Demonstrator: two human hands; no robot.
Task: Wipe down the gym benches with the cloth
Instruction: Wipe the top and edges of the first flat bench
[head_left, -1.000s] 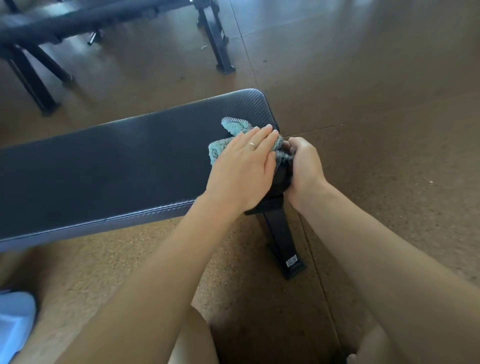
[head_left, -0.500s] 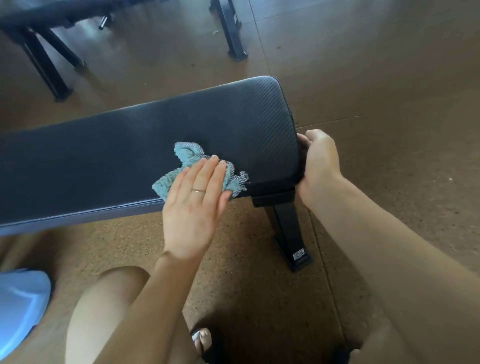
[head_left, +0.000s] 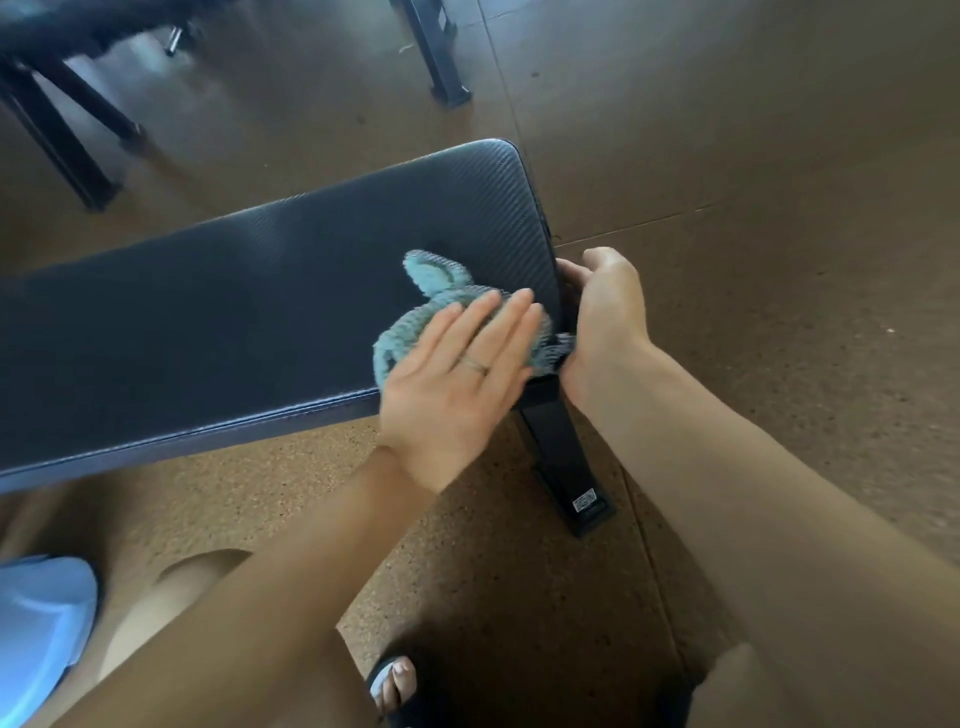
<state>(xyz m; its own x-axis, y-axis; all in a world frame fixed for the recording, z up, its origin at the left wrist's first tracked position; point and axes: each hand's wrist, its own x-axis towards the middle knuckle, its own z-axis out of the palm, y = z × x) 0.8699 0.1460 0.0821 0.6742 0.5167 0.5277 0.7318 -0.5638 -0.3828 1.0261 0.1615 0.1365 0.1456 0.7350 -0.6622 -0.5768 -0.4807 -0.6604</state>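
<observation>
While R hand (head_left: 602, 322) grips bench (head_left: 218, 312) end, cloth (head_left: 415, 317) under flat L hand (head_left: 457, 384)

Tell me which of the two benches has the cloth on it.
The near bench, the one across the middle of the view: the left hand presses the teal cloth onto its pad.

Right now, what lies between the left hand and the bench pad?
The cloth, bunched flat under the left hand on the bench pad, as the head view shows.

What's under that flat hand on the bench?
Under the left hand lies a crumpled teal cloth, pressed onto the black bench pad. Its edges poke out past the fingers; the part beneath the palm is hidden.
</observation>
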